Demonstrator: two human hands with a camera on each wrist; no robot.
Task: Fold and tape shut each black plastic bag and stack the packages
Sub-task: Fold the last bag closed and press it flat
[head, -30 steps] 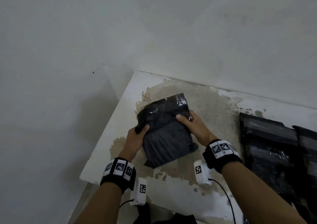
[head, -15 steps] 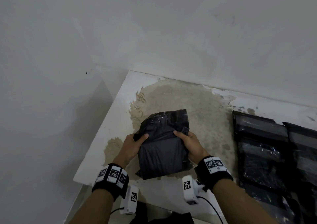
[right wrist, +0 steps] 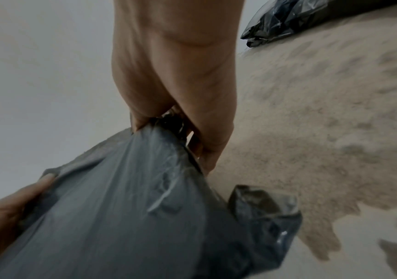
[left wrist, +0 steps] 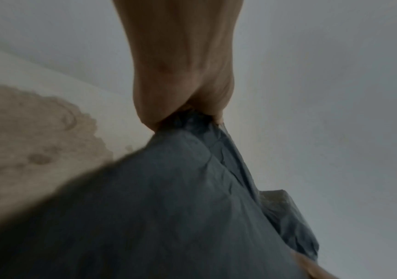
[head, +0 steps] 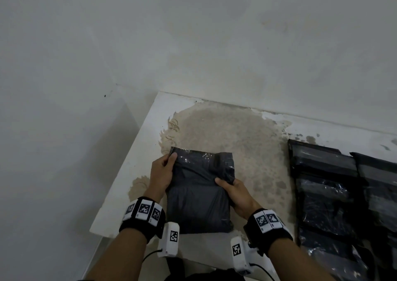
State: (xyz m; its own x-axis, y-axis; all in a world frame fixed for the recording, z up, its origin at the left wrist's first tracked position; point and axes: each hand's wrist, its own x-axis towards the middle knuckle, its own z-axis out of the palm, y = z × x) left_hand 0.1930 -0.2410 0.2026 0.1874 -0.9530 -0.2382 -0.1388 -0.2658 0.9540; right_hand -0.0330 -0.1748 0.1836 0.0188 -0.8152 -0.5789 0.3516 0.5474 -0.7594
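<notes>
Hands: left hand [head: 161, 174] & right hand [head: 235, 194] both pinch bag [head: 198, 197] sides, near bench [head: 137, 151] left edge.
Risk: untaped flap could unfold if grip slackens.

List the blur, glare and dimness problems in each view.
Head view: dim overall, glare glinting off the crinkled far end of the black plastic bag. Left wrist view: the bag's near edge smears into blur beside the left hand. Right wrist view: sharper, with pale highlights beside the right hand.
</notes>
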